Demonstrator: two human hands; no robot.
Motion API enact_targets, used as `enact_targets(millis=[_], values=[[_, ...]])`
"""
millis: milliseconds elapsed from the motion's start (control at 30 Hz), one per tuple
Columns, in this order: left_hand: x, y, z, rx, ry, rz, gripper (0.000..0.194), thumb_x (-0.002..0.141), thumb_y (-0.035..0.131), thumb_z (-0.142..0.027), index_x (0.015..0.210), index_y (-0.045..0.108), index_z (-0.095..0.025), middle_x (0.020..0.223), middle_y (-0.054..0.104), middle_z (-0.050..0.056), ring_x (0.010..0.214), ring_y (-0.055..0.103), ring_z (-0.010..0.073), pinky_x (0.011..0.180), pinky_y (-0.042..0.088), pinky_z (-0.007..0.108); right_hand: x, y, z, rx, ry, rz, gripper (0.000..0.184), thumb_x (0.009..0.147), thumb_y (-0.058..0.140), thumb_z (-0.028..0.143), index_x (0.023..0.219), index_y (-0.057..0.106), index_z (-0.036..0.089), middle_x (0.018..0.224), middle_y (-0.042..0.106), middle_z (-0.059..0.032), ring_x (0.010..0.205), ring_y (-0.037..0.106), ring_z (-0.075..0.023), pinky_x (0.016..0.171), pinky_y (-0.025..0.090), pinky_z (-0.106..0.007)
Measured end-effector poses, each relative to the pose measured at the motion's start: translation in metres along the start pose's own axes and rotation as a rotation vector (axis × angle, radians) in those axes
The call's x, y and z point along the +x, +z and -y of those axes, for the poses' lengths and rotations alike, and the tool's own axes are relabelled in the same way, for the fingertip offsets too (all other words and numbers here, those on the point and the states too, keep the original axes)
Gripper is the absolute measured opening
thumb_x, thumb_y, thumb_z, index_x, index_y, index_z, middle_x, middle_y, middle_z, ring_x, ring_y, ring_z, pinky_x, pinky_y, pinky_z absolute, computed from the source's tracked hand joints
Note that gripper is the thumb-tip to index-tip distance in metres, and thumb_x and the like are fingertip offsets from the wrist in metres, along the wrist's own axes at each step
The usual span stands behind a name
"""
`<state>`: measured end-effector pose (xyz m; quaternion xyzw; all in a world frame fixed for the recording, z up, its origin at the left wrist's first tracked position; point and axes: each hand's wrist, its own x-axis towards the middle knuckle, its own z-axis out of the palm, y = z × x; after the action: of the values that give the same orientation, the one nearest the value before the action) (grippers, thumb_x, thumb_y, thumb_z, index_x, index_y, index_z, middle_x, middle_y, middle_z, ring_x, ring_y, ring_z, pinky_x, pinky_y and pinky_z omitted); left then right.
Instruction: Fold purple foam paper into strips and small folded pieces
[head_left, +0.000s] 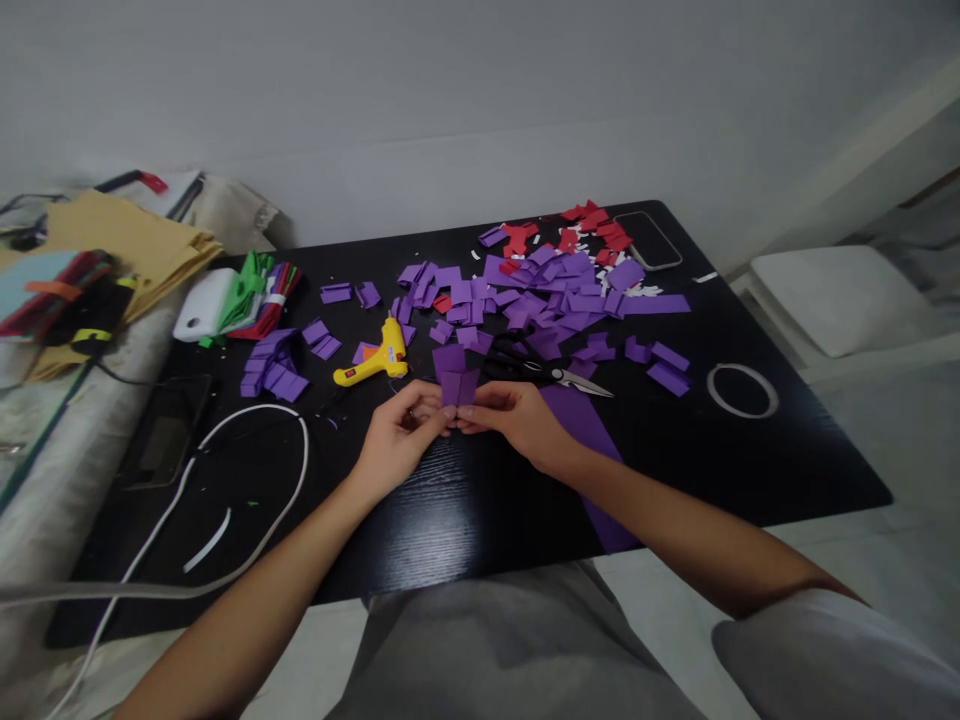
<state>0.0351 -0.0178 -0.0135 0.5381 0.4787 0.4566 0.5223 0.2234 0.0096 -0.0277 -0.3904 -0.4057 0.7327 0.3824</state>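
Between both hands, upright above the near part of the black table, is a folded piece of purple paper (457,384). My left hand (405,428) pinches its lower left edge, and my right hand (517,420) pinches the lower right edge, the fingertips almost meeting. Just behind my right hand lie scissors (559,375), blades pointing right. A yellow glue gun (379,358) rests on its side beyond my left hand. Under my right forearm runs a long strip of purple paper (592,450). Many folded purple paper pieces (540,285) are heaped behind the hands.
Red paper scraps (592,230) and a phone (649,241) lie at the back right. A ring-shaped roll (742,390) sits on the right. A white cable (304,450) loops at left, near a dark phone (166,430) and bundled coloured paper (247,295). A white stool (832,295) stands beyond.
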Motion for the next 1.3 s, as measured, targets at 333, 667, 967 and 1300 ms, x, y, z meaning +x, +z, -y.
enact_targets(millis=[333, 667, 967, 1300], values=[[0.003, -0.001, -0.006, -0.002, -0.052, -0.025, 0.028, 0.079, 0.085, -0.039, 0.084, 0.068, -0.017, 0.069, 0.073, 0.001, 0.061, 0.069, 0.0148, 0.064, 0.06, 0.028, -0.005, -0.001, 0.004, -0.488, -0.459, -0.205, 0.022, 0.077, 0.084, 0.031, 0.095, 0.076, 0.022, 0.106, 0.074, -0.007, 0.093, 0.07, -0.0208, 0.079, 0.06, -0.033], [0.004, -0.005, 0.008, 0.069, -0.067, 0.042, 0.023, 0.084, 0.08, -0.038, 0.088, 0.07, -0.018, 0.072, 0.069, 0.001, 0.066, 0.065, 0.0146, 0.061, 0.052, 0.026, -0.003, -0.006, 0.006, -0.516, -0.396, -0.111, 0.012, 0.085, 0.076, 0.032, 0.092, 0.076, 0.021, 0.088, 0.078, -0.0021, 0.081, 0.072, -0.0194, 0.079, 0.057, -0.033], [0.007, -0.015, 0.016, 0.637, 0.198, 0.01, 0.011, 0.087, 0.072, -0.027, 0.096, 0.076, -0.022, 0.084, 0.059, 0.001, 0.065, 0.054, 0.0143, 0.061, 0.043, 0.027, 0.007, -0.012, -0.008, -0.615, -0.388, -0.054, 0.01, 0.086, 0.074, 0.029, 0.091, 0.08, 0.022, 0.092, 0.081, -0.0035, 0.085, 0.075, -0.0211, 0.083, 0.059, -0.034], [0.008, -0.016, 0.016, 0.548, 0.246, 0.031, 0.014, 0.092, 0.069, -0.028, 0.103, 0.073, -0.021, 0.096, 0.075, 0.004, 0.076, 0.066, 0.0163, 0.072, 0.053, 0.028, 0.008, -0.012, -0.008, -0.614, -0.378, -0.055, 0.01, 0.087, 0.074, 0.029, 0.091, 0.08, 0.023, 0.091, 0.081, -0.0032, 0.085, 0.075, -0.021, 0.082, 0.059, -0.034]])
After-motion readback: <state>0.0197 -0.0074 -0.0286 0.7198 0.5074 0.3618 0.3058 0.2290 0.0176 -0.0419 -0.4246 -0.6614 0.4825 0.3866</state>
